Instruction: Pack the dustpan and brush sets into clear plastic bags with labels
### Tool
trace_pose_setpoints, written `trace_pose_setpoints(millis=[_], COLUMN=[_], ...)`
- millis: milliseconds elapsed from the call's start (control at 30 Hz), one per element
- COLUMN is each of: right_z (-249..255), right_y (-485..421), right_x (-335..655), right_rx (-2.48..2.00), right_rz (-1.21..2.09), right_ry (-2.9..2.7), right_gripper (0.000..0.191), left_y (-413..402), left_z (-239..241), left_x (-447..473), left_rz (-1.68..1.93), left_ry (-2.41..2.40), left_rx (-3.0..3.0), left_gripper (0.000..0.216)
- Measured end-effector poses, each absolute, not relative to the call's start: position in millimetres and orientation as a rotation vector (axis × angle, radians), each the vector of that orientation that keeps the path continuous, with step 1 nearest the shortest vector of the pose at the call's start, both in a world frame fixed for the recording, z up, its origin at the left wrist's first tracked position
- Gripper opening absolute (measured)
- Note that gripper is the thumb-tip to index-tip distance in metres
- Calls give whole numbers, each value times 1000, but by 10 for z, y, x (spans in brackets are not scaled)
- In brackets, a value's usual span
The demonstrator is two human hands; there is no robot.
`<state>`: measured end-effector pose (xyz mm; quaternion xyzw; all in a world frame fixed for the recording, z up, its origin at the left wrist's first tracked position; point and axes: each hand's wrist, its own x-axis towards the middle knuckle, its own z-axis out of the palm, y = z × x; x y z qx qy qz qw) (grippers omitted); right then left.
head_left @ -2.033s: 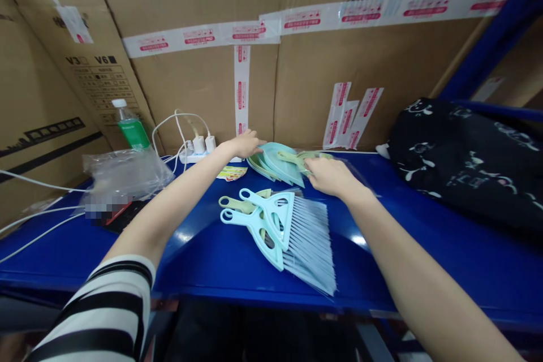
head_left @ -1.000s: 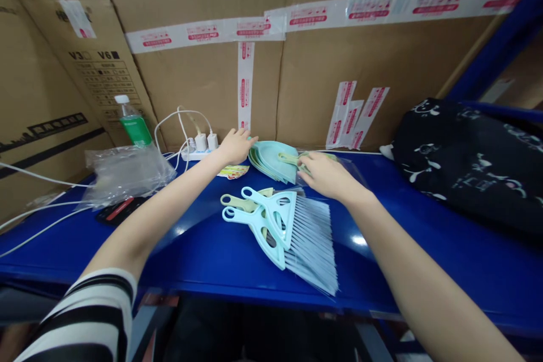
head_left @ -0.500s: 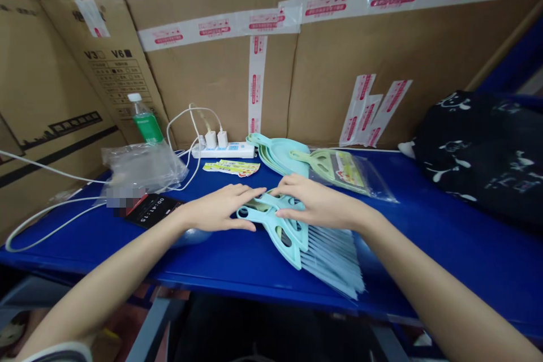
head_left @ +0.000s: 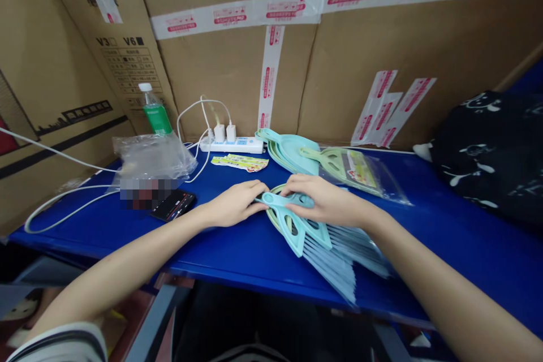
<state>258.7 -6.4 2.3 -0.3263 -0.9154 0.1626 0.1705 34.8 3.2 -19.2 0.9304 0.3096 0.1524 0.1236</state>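
Observation:
Several light blue and pale green hand brushes [head_left: 292, 229] lie overlapped on the blue table, their bluish bristles fanned out toward the near right. My left hand [head_left: 240, 203] pinches the handle ends from the left, thumb below and fingers above. From the right, my right hand [head_left: 314, 199] is closed over the handles, its fingers curled past the upper edge and its thumb on top of a blue one. Part of the pile is hidden under that hand. Just behind lies a stack of blue and green dustpans [head_left: 297, 151].
A green brush or dustpan in a clear bag [head_left: 352, 169] lies behind my right hand. A white power strip [head_left: 241, 145], printed labels [head_left: 241, 162], crumpled plastic [head_left: 155, 158], a bottle [head_left: 156, 116] and a phone [head_left: 173, 205] are at left. A black patterned bag [head_left: 492, 158] sits at right.
My left hand has closed on the handle ends. The brushes have shifted, and their bristle heads are spread farther apart. The camera view has moved slightly.

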Motion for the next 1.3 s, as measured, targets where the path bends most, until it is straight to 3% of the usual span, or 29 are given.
trace_pose_setpoints(millis=[567,800,967,1100,1300], right_z=[29,-2,-31,-56,-57], right_y=[-116,-134,-125,-112,-132], right_x=[2555,2549,2526,2496,2443], right_rx=[-949,-998,-988,-1021,-1068], right_rz=[361,405,376,306,171], right_ry=[-2610,-2689,-2704,-2691,-2663], right_gripper=[31,45,35,29,24], left_y=[-20,-24,15,63,99], left_z=[-233,-223,-156,-157,-242], left_x=[434,425,343,312,339], left_rz=[546,498,352,336,548], left_ry=[1141,1148,1127,1122,1022], left_rx=[2821,2834,2817,2792,2763], left_gripper=[18,19,36,21,21])
